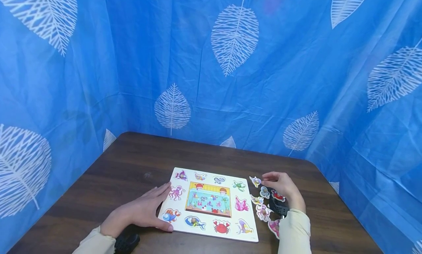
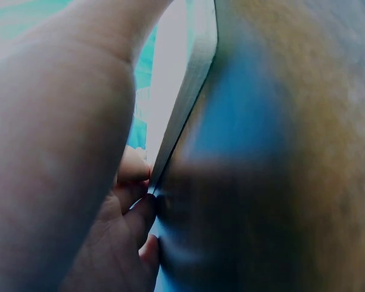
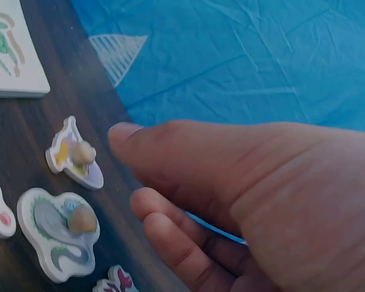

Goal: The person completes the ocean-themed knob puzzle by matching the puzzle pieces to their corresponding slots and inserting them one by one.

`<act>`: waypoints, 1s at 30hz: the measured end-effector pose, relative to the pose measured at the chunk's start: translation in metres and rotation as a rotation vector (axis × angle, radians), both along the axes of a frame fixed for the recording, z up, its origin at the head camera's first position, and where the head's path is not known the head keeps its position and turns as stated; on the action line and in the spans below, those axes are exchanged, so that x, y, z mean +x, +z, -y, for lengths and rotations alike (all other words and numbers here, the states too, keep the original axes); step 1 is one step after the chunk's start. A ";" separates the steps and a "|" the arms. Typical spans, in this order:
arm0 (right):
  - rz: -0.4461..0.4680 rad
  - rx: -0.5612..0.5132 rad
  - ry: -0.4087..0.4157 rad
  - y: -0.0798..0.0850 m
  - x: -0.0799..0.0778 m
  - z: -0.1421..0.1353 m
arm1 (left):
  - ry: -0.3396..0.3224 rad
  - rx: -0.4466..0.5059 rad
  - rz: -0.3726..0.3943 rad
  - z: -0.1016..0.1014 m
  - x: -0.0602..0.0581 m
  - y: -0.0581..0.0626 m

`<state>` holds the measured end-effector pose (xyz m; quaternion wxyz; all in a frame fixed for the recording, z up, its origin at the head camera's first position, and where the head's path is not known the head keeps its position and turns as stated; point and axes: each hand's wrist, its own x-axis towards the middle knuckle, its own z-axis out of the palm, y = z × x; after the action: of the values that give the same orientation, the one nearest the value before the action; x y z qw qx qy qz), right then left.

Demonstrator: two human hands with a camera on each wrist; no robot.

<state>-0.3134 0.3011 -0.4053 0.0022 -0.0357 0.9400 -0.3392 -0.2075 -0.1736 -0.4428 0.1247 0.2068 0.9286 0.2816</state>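
Note:
A white puzzle board (image 1: 211, 236) with sea animal pictures around an aquarium scene lies flat on the table. My left hand (image 1: 145, 212) rests at its left side, fingers against the left edge and thumb at the near-left corner. In the left wrist view, fingertips (image 2: 141, 210) touch the board's side. My right hand (image 1: 283, 186) hovers right of the board, holding nothing, its thumb and fingers apart. Closest to it is a purple-and-yellow knobbed puzzle piece (image 3: 73, 155), with a gap between. Below that lies a grey curled-animal piece (image 3: 52, 228) with a wooden knob.
Further loose pieces lie along the board's right side: an octopus (image 1: 263, 212), a pink piece (image 1: 274, 227) and a red crab (image 1: 278, 196), partly beside the wrist. A blue curtain (image 1: 204, 100) with white leaves hangs behind the dark wooden table (image 1: 145, 158).

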 end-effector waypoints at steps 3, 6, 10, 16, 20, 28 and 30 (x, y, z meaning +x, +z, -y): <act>0.027 0.014 0.000 -0.002 0.000 -0.003 | 0.003 0.000 0.002 0.000 0.000 0.001; 0.055 0.024 -0.006 -0.003 0.000 -0.004 | 0.002 0.000 -0.002 0.000 0.000 0.002; 0.091 0.035 0.000 -0.004 0.000 -0.005 | -0.001 0.002 -0.005 0.000 0.000 0.003; 0.123 0.008 0.000 -0.006 0.002 -0.005 | -0.002 0.001 0.001 0.000 0.001 0.002; 0.126 -0.003 0.002 -0.008 0.003 -0.004 | 0.006 -0.006 0.001 0.000 0.002 0.003; 0.111 0.021 0.033 -0.010 0.002 -0.005 | 0.013 -0.012 -0.002 -0.001 0.002 0.002; 0.117 0.022 0.029 -0.009 0.002 -0.005 | 0.014 -0.010 0.000 -0.001 0.002 0.001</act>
<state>-0.3116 0.3061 -0.4148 0.0623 -0.0297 0.9413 -0.3304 -0.2051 -0.1725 -0.4415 0.1237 0.1997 0.9314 0.2779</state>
